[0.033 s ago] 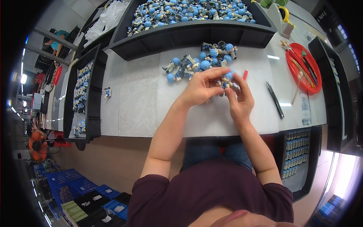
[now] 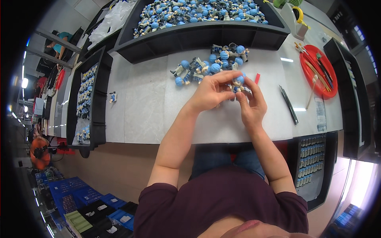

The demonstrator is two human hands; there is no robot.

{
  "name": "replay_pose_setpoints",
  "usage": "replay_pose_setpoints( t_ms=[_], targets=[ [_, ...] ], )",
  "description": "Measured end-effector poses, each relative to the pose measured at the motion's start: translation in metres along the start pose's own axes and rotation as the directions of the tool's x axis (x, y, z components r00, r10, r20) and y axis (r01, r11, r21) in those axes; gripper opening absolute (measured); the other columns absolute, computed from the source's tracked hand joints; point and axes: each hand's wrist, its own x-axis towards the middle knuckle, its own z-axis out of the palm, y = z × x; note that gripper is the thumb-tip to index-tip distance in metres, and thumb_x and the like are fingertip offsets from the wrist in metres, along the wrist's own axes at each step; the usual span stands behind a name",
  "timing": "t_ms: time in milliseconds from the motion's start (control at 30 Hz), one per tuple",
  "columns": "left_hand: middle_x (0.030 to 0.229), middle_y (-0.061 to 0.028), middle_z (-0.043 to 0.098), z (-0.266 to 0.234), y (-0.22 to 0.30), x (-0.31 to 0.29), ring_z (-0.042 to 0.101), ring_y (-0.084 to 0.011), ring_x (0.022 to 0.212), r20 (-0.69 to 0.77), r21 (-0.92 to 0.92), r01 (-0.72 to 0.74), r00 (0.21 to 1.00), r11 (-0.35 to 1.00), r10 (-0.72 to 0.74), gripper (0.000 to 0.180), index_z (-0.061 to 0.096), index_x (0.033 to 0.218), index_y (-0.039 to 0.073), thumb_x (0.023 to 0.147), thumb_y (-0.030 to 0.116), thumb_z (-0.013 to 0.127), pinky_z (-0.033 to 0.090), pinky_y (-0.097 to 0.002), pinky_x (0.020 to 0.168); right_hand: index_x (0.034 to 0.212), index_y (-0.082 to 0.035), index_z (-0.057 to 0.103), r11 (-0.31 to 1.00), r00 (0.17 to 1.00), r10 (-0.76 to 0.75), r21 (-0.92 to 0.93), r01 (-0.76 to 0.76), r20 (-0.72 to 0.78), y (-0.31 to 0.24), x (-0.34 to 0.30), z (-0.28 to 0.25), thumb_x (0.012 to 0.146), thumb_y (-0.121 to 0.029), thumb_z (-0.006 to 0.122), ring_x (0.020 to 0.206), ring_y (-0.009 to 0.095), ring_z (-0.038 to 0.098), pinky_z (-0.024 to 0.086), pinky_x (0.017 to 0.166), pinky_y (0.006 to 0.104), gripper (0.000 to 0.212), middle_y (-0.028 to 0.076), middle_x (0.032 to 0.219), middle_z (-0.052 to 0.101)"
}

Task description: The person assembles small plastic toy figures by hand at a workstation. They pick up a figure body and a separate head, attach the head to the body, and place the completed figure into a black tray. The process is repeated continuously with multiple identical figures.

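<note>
Head view: left grip (image 2: 209, 92) and right grip (image 2: 254, 108) clamp one figurine (image 2: 239, 81); figurines (image 2: 198, 15) fill a black bin (image 2: 202, 40).

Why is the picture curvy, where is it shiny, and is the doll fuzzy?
Head view: the fisheye lens bends straight edges, like the rightmost black tray, and darkens the corners; head view: white glare streaks mark the table, one beside the pen; head view: the figurine in the fingers shows no clear motion blur, but looks tiny.
</note>
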Motion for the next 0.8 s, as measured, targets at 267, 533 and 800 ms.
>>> replay_pose_setpoints(
  t_ms=[267,533,800],
  targets=[
    [0.122,-0.0102,0.049,0.002,0.001,0.0,0.053,-0.0097,0.088,0.046,0.086,-0.048,0.998,0.995,0.044,0.051,0.052,0.118,0.002,0.07,-0.01,0.061,0.05,-0.0238,0.073,0.109,0.004,0.054,0.998,0.998,-0.057,-0.034,0.056,-0.04,0.001,-0.002,-0.002,0.076,0.005,0.062,0.096,0.02,0.056,0.051,0.078,0.0271,0.034,0.016,0.115,0.049],
    [0.122,-0.0104,0.049,0.005,-0.001,0.001,0.055,-0.0127,0.094,0.04,0.102,-0.061,0.998,0.993,0.057,0.052,0.052,0.118,0.002,0.069,-0.013,0.061,0.05,-0.0247,0.076,0.106,0.003,0.055,1.0,0.995,0.009,-0.016,-0.011,-0.099,0.0,-0.004,-0.001,0.076,0.004,0.062,0.091,0.018,0.058,0.05,0.078,0.0261,0.031,0.015,0.109,0.053],
    [0.12,-0.011,0.051,0.002,-0.001,0.003,0.054,-0.0174,0.102,-0.052,-0.128,-0.002,0.999,0.992,-0.005,0.055,0.047,0.121,-0.001,0.069,-0.013,0.061,0.048,-0.0287,0.085,0.111,-0.002,0.042,0.994,0.983,-0.038,0.095,0.056,-0.18,-0.011,0.002,-0.002,0.079,-0.007,0.055,0.092,0.018,0.05,0.044,0.081,0.0333,0.035,0.012,0.102,0.048]
  ],
)
